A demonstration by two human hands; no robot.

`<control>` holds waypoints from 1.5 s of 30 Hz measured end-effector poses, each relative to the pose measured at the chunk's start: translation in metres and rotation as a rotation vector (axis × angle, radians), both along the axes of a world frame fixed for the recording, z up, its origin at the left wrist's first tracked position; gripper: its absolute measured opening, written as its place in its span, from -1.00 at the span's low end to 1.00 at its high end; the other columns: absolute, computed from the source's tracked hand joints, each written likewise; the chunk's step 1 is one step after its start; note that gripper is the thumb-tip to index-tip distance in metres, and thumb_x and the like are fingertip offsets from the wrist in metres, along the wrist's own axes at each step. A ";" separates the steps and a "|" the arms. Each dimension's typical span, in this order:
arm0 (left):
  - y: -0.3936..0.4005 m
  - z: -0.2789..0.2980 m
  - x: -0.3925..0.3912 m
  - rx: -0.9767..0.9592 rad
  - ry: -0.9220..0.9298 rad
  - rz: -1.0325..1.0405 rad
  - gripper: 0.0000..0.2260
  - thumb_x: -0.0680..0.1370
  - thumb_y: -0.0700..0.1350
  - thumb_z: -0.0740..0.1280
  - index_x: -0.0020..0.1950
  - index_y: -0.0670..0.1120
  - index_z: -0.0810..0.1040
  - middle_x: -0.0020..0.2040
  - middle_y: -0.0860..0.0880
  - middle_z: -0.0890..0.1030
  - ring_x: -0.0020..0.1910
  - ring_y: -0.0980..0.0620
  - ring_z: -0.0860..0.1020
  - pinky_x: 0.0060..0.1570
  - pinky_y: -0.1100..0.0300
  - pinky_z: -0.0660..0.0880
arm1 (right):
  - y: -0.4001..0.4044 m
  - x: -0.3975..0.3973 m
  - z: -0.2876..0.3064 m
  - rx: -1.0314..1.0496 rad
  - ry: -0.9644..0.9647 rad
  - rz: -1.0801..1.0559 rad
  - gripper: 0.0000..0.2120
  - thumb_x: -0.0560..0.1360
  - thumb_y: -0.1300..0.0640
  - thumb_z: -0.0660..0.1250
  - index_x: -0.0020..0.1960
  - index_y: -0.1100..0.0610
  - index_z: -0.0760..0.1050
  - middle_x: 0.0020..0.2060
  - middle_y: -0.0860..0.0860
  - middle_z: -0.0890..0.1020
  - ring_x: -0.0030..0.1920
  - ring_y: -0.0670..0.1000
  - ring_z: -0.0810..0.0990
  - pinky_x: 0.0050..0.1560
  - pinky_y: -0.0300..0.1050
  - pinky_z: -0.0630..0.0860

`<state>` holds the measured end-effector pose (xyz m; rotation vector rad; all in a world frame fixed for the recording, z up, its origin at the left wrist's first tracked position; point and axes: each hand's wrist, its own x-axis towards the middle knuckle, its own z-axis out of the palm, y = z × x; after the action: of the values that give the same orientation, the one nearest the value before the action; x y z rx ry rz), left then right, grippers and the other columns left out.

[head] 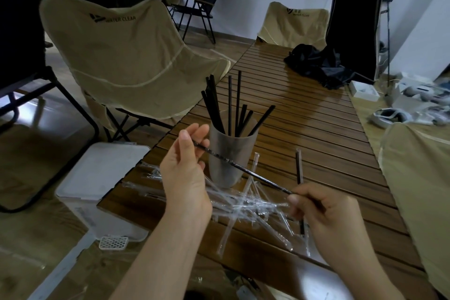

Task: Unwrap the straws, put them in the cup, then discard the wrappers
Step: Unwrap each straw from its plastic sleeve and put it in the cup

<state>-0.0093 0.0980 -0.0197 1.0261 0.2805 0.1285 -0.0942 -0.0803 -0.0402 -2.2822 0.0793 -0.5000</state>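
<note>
A black straw [243,170], still in its clear wrapper, stretches between my two hands above the table. My left hand [186,168] pinches its upper end beside the cup. My right hand [323,212] pinches the lower end. The frosted cup [227,153] stands on the wooden slat table [316,129] and holds several black straws [231,107]. A pile of empty clear wrappers [246,202] lies in front of the cup. One more wrapped straw [299,168] lies on the table to the right of the cup, partly hidden by my right hand.
A white lidded bin [99,187] stands on the floor left of the table. A beige folding chair [126,56] is behind it, another [297,24] at the table's far end. A black cloth [319,63] lies on the far table. White devices [414,102] lie at right.
</note>
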 end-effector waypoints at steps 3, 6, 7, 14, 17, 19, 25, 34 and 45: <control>0.000 -0.002 0.001 0.009 -0.002 0.024 -0.83 0.60 0.03 0.22 -0.03 0.05 0.58 -0.15 0.14 0.70 -0.17 0.24 0.62 0.16 0.11 0.37 | 0.006 0.002 -0.001 0.018 -0.009 -0.002 -0.71 0.46 0.32 0.39 -0.33 -0.02 0.56 -0.45 -0.11 0.60 -0.42 -0.08 0.57 -0.43 -0.36 0.44; -0.004 -0.004 -0.005 0.026 -0.003 -0.005 -0.84 0.58 0.04 0.24 -0.07 0.06 0.59 -0.13 0.12 0.70 -0.09 0.17 0.62 0.14 0.08 0.37 | 0.004 0.001 -0.003 0.042 -0.004 -0.022 -0.70 0.46 0.33 0.38 -0.32 -0.03 0.56 -0.44 -0.10 0.61 -0.41 -0.09 0.58 -0.41 -0.31 0.48; -0.006 -0.004 -0.007 0.029 -0.007 -0.022 -0.84 0.58 0.03 0.24 -0.09 0.06 0.60 -0.12 0.11 0.70 -0.08 0.16 0.62 0.10 0.09 0.37 | 0.003 0.000 -0.003 0.050 -0.006 -0.030 -0.68 0.46 0.34 0.38 -0.32 -0.04 0.56 -0.44 -0.09 0.61 -0.42 -0.08 0.59 -0.40 -0.24 0.51; 0.005 0.001 0.002 0.062 0.003 -0.127 -0.81 0.59 0.06 0.22 -0.05 0.08 0.61 0.01 0.15 0.69 0.07 0.16 0.59 0.05 0.08 0.31 | 0.006 0.002 -0.006 0.026 0.075 0.052 -0.77 0.48 0.26 0.38 -0.30 0.03 0.57 -0.42 -0.12 0.60 -0.44 -0.16 0.53 -0.42 -0.46 0.36; 0.013 0.003 0.007 0.063 0.016 -0.148 -0.81 0.60 0.03 0.22 -0.06 0.08 0.62 0.05 0.18 0.68 0.12 0.16 0.57 0.04 0.11 0.33 | 0.004 0.004 -0.005 0.050 0.096 0.082 -0.78 0.48 0.26 0.37 -0.29 0.03 0.58 -0.42 -0.08 0.61 -0.43 -0.15 0.54 -0.41 -0.43 0.39; 0.016 0.004 0.010 0.055 0.042 -0.151 -0.79 0.62 0.03 0.20 -0.05 0.08 0.62 0.04 0.20 0.67 0.14 0.15 0.57 0.06 0.11 0.34 | 0.003 0.005 -0.004 0.056 0.109 0.115 -0.79 0.48 0.27 0.37 -0.28 0.03 0.59 -0.43 -0.04 0.61 -0.43 -0.15 0.54 -0.41 -0.44 0.38; 0.038 0.005 0.023 -0.122 0.108 -0.083 -0.79 0.61 0.04 0.20 0.05 0.05 0.61 0.04 0.16 0.68 0.13 0.13 0.56 -0.03 0.15 0.35 | -0.013 0.001 -0.001 0.035 0.146 0.125 -0.75 0.50 0.26 0.35 -0.32 0.05 0.59 -0.46 0.04 0.59 -0.45 -0.05 0.54 -0.33 -0.16 0.53; 0.062 0.006 0.032 -0.350 0.075 -0.023 -0.76 0.54 0.08 0.30 0.11 0.03 0.62 -0.15 0.10 0.63 -0.13 0.14 0.53 -0.19 0.27 0.45 | -0.039 -0.005 0.002 -0.076 0.277 0.006 -0.88 0.41 0.04 0.45 -0.13 -0.17 0.57 -0.26 -0.27 0.65 -0.23 -0.27 0.62 -0.18 -0.32 0.57; 0.042 0.008 0.021 -0.093 -0.084 -0.273 -0.83 0.54 -0.20 0.32 0.10 -0.11 0.61 -0.03 -0.04 0.70 0.01 0.05 0.66 -0.08 0.24 0.60 | -0.009 0.002 0.005 -0.035 0.123 0.037 -0.77 0.48 0.31 0.35 -0.21 0.02 0.64 -0.43 -0.05 0.61 -0.50 -0.10 0.50 -0.52 -0.37 0.36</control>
<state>0.0119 0.1401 -0.0116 0.9548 0.0680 -0.0876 -0.0921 -0.0894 -0.0354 -2.3435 0.0901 -0.3438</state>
